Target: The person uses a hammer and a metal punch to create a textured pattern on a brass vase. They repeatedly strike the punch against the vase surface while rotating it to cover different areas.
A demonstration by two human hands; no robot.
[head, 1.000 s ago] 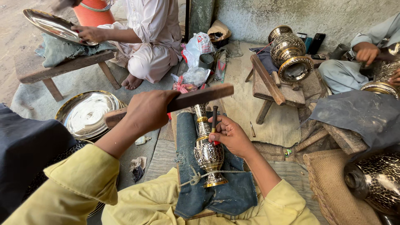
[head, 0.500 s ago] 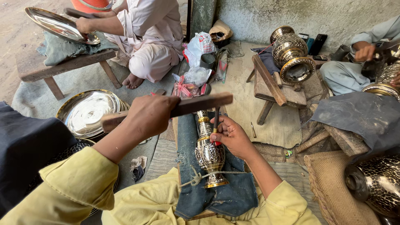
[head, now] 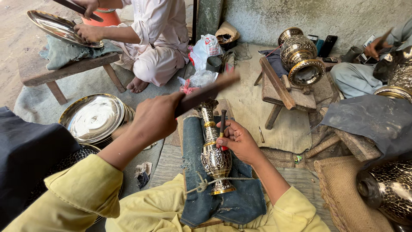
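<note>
My left hand (head: 156, 117) grips a flat wooden mallet stick (head: 206, 92) raised over the work, blurred with motion. My right hand (head: 240, 139) holds a dark metal chisel (head: 222, 125) upright, its tip against an engraved brass vase (head: 214, 157). The vase lies on a blue denim cloth (head: 231, 202) over my lap, tied down at its foot by a cord (head: 206, 182).
A stack of shiny metal plates (head: 92, 118) sits at my left. One person in white works a tray (head: 60, 28) on a low wooden bench (head: 56, 68) ahead. Another person's hand (head: 373, 47) is at far right near a large brass urn (head: 302, 60) on a stool. Burlap sack (head: 347, 189) at right.
My left hand has lifted the mallet stick up and away from the chisel head. The right hand and chisel stay on the vase.
</note>
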